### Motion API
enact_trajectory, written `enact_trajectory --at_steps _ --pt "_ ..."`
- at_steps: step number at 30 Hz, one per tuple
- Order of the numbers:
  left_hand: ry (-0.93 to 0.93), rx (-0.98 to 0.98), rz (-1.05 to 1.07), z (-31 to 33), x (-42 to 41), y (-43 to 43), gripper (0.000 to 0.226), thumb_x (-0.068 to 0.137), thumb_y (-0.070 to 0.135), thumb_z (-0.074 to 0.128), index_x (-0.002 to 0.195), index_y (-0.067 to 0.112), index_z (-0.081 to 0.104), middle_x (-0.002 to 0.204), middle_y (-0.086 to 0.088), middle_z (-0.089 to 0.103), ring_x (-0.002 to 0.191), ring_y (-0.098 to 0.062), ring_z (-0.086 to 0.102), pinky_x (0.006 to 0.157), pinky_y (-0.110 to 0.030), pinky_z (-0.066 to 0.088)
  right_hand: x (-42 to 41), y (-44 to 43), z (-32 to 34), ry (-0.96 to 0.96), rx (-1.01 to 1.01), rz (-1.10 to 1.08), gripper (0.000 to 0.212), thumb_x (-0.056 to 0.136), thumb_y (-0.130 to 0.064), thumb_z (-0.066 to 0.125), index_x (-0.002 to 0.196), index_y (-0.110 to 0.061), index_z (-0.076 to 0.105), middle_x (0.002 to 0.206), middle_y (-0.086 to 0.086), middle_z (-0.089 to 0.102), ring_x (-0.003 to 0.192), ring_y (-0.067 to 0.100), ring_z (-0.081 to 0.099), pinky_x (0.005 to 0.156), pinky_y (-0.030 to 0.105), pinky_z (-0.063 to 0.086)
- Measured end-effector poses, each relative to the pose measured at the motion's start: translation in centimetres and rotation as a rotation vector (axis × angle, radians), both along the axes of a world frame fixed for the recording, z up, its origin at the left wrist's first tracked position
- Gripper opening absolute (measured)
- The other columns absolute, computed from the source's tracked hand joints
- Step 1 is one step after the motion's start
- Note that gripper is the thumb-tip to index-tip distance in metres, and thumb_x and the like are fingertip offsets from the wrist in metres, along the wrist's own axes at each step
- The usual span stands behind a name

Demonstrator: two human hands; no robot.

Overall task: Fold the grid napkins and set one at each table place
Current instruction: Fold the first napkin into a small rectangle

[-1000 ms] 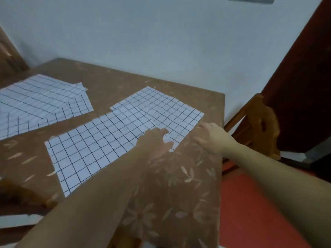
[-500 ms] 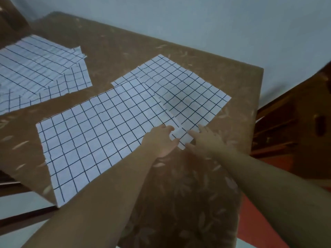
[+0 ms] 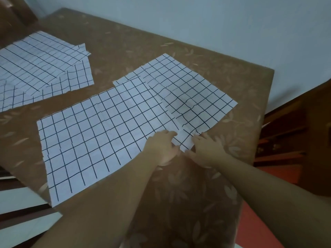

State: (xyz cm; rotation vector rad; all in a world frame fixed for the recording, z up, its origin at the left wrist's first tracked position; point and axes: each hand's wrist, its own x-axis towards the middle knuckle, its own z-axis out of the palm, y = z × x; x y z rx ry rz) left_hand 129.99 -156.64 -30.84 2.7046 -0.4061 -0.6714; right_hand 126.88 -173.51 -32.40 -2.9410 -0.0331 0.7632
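Head cam: our left hand (image 3: 162, 149) sits at the near corner of the angled napkin (image 3: 193, 97), fingers curled down onto the corner's left edge, gripping it. Our right hand (image 3: 208, 150) is just beside it on the corner's other side. Its fingertips touch the right edge and its thumb reaches toward the tip, but we can't tell whether it pinches the cloth or only touches it. The corner shows btwn the two hands, flat or nearly flat on the table (image 3: 197, 194).

That napkin is white w/ a dark grid and lies skewed near the table's right edge. Its left part overlaps w/ the long napkin (image 3: 93, 144), same grid, which is spread flat and runs to the near-left table edge, where one corner slightly overhangs. A creased strip marks the overlap; we can't tell which sheet is on top.

Well apart at far left lies a napkin stack (image 3: 44, 68), several grid sheets laid loosely w/ their edges fanned out. A brown leaf-print cloth covers the table. A pale wall (image 3: 215, 24) stands behind it, w/ dark wooden furniture (image 3: 295, 136) and red floor (image 3: 259, 221) at right.
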Motion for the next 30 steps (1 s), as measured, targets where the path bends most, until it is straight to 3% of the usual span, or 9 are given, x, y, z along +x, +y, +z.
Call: enact_trajectory --at_steps 4,9,12,15,18,22,26,28,30 --pt "-0.032 -0.008 -0.050 0.6 -0.4 -0.9 0.061 0.091 0.039 0.053 0.148 0.029 0.035 0.151 0.004 0.039 0.135 -0.021 0.040 0.107 -0.039 0.032 -0.2 -1.3 1.6 -0.086 0.048 -0.096 0.035 0.094 -0.036 0.042 0.120 -0.017 0.057 0.116 0.002 0.060 0.110 0.024 0.055 0.101 0.043 0.035" --pt "-0.095 -0.088 -0.087 1.0 -1.0 -2.1 0.093 0.076 0.056 0.068 0.153 0.032 0.022 0.158 0.005 0.028 0.143 -0.017 0.030 0.114 -0.042 0.026 -0.9 -2.0 4.3 -0.339 0.268 -0.302 0.035 0.087 -0.018 0.053 0.119 -0.017 0.067 0.113 0.001 0.070 0.104 0.020 0.064 0.089 0.036 0.052" --pt "-0.185 -0.091 -0.086 1.5 -1.2 -2.8 0.104 0.074 0.046 0.074 0.154 0.033 0.009 0.160 0.003 0.020 0.144 -0.018 0.026 0.115 -0.043 0.027 -0.9 -1.9 6.1 -0.451 0.407 -0.361 0.034 0.083 -0.011 0.057 0.113 -0.018 0.071 0.101 -0.003 0.072 0.096 0.014 0.065 0.084 0.032 0.053" --pt "-0.355 -0.129 -0.021 2.2 -1.1 -3.5 0.094 0.078 0.038 0.073 0.152 0.032 0.016 0.154 0.004 0.029 0.140 -0.018 0.031 0.112 -0.043 0.027 -1.4 -1.9 8.3 -0.542 0.490 -0.350 0.030 0.081 -0.008 0.058 0.106 -0.016 0.074 0.095 -0.004 0.074 0.091 0.010 0.066 0.082 0.020 0.049" --pt "-0.487 -0.259 0.099 2.9 -0.9 -4.1 0.058 0.083 0.029 0.068 0.137 0.030 0.047 0.131 0.007 0.054 0.121 -0.015 0.050 0.105 -0.036 0.032 -2.5 -2.2 10.5 -0.612 0.521 -0.347 0.028 0.082 -0.009 0.059 0.104 -0.018 0.074 0.094 -0.008 0.073 0.081 0.001 0.062 0.073 0.008 0.043" --pt "-0.497 -0.336 0.202 5.0 -1.7 -5.4 0.013 0.089 0.022 0.057 0.094 0.019 0.069 0.086 0.002 0.068 0.080 -0.020 0.064 0.085 -0.040 0.051 -4.3 -3.9 12.2 -0.639 0.616 -0.239 0.039 0.080 -0.012 0.064 0.117 -0.023 0.065 0.100 -0.008 0.067 0.085 0.004 0.061 0.078 0.023 0.049" --pt "-0.417 -0.436 0.299 6.7 -3.9 -7.4 0.011 0.089 0.021 0.057 0.091 0.023 0.068 0.085 0.005 0.067 0.081 -0.021 0.065 0.079 -0.039 0.052 -5.7 -7.7 11.9 -0.624 0.419 -0.050 0.081 0.070 -0.046 0.059 0.146 -0.026 0.036 0.138 -0.004 0.050 0.123 0.018 0.048 0.102 0.045 0.041" --pt "-0.405 -0.469 0.336 7.5 -5.4 -8.6 0.012 0.089 0.023 0.055 0.090 0.024 0.067 0.083 0.007 0.066 0.081 -0.019 0.063 0.075 -0.037 0.050 -6.6 -10.0 12.0 -0.612 0.386 -0.107 0.087 0.065 -0.064 0.044 0.144 -0.029 0.037 0.139 -0.004 0.052 0.125 0.021 0.048 0.103 0.050 0.039" --pt "-0.402 -0.505 0.367 8.5 -6.9 -10.0 0.012 0.089 0.024 0.055 0.088 0.023 0.067 0.079 0.009 0.065 0.080 -0.015 0.061 0.070 -0.033 0.047 -7.2 -12.5 12.0 -0.602 0.387 -0.163 0.069 0.069 -0.059 0.049 0.131 -0.028 0.051 0.123 -0.002 0.062 0.114 0.022 0.057 0.097 0.046 0.044"
